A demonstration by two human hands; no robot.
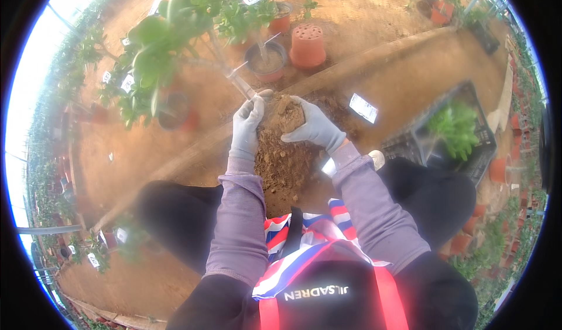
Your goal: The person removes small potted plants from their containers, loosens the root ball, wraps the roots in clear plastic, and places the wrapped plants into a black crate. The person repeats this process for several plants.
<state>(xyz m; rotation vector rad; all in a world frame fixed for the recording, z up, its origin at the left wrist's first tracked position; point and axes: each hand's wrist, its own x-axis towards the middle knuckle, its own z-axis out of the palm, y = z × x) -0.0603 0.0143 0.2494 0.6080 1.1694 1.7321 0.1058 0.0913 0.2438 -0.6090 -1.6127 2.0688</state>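
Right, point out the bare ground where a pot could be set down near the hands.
Bare dirt lies left of the left hand, between the dark pot and the knee. Another patch sits between the white tag and the black crate. Crowded: the soil heap under the right hand, and the pots ahead.

We see a brown, crumbly root ball of soil [285, 114] held upright just above a loose soil heap [284, 163]. From its top left, a pale bare plant stem [237, 81] slants up-left, away from the heap.
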